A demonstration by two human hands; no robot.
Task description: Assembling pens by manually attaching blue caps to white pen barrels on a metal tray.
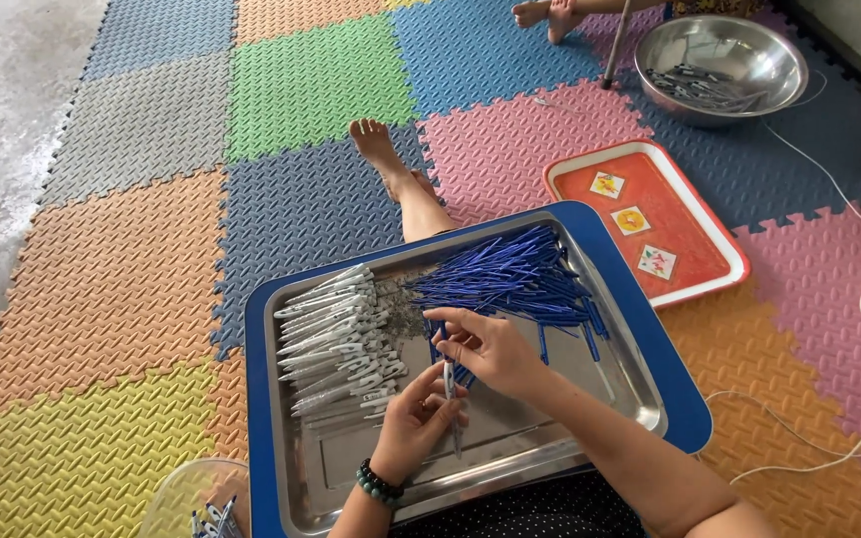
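Left hand (413, 418) closed round a white pen barrel (448, 384), held upright over the steel tray (510, 458). Right hand (485, 344) just above it, fingers pinched on a blue part (442, 337), tip pointing down at the barrel top. Hands touching or nearly so; blue part maybe already started into the barrel, too small to tell. Bead bracelet (379, 484) on left wrist.

Step in hand, as judged: fitting a blue piece into a white barrel, mid-join. Next move calls for lining the blue piece straight with the barrel opening, pushing it home while the left grip stays firm, then dropping the joined piece clear of both piles.

White barrels (336, 334) stacked at tray left, close beside left hand. Blue pile (510, 274) at tray far side, just beyond right hand. Tray sitting in a blue tray (650, 339) on the lap. Clear tub (186, 498) at lower left with a few pieces inside. Own bare leg (406, 189) stretched out past the tray on the foam mat (132, 289). Red tray (650, 224) to the right, well apart. Steel bowl (719, 60) farther off, dark parts in it. Another person's feet (545, 15) at top edge. White cable (839, 189) trailing on mat at right.
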